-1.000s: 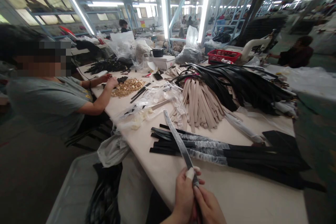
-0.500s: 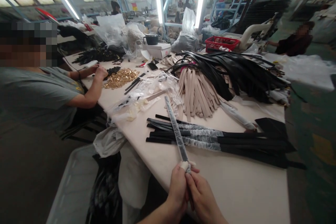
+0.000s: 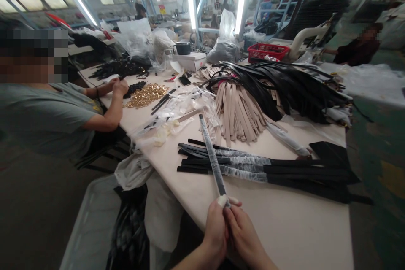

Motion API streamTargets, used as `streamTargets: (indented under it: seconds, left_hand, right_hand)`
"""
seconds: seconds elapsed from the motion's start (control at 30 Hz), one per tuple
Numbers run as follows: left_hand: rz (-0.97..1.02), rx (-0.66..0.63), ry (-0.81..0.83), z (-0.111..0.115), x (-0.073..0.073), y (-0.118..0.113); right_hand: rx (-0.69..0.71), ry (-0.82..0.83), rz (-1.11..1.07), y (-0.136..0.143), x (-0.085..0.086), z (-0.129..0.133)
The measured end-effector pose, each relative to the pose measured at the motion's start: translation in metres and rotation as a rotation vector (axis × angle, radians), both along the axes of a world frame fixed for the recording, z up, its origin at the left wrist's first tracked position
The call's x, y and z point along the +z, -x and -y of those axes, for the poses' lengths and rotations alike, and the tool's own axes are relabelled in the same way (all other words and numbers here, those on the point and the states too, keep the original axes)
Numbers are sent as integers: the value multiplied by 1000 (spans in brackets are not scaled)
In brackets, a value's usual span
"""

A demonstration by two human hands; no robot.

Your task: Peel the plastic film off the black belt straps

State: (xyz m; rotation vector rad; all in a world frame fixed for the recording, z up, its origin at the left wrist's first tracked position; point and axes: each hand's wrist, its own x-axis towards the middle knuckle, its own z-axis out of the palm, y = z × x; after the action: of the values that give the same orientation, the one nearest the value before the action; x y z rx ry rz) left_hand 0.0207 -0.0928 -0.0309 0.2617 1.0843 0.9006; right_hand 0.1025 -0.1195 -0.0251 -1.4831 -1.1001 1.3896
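A long black strap (image 3: 211, 152), partly sleeved in clear wrinkled plastic film, points away from me over the table. My left hand (image 3: 215, 223) is closed around its near end, with pale coverings on the thumb and a fingertip. Pressed close beside it, my right hand (image 3: 243, 227) also grips the strap's near end, fingers curled. The part inside my hands is hidden. Beyond them lie several black straps (image 3: 300, 173) side by side, with crumpled film (image 3: 247, 168) around their middle.
Beige strips (image 3: 238, 114) and a heap of black straps (image 3: 291, 84) cover the table's far side. Loose plastic film (image 3: 190, 107) and gold metal pieces (image 3: 147, 95) lie leftward. A co-worker (image 3: 47, 118) sits at left. Below the table edge is a plastic bin (image 3: 85, 219).
My hands stay almost in place on the strap. Its far tip looks darker, with less film over it. The view has shifted slightly.
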Motion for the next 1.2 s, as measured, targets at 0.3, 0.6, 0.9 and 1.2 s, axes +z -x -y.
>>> streamTargets:
  seconds: [0.3,0.6,0.9,1.2]
  left_hand:
    - [-59,10,-104,-72,23,14]
    - [-115,17,-217,-20,20,19]
    - [-129,-203,-419,-37,44,54]
    - [25,81,-559,-177,87,64]
  right_hand:
    - [27,138,-23,5,-17,10]
    - [169,23,30,-31,13,-25]
    - [166,-20,-331,6,67,-120]
    - [242,-143,-63,4,67,-117]
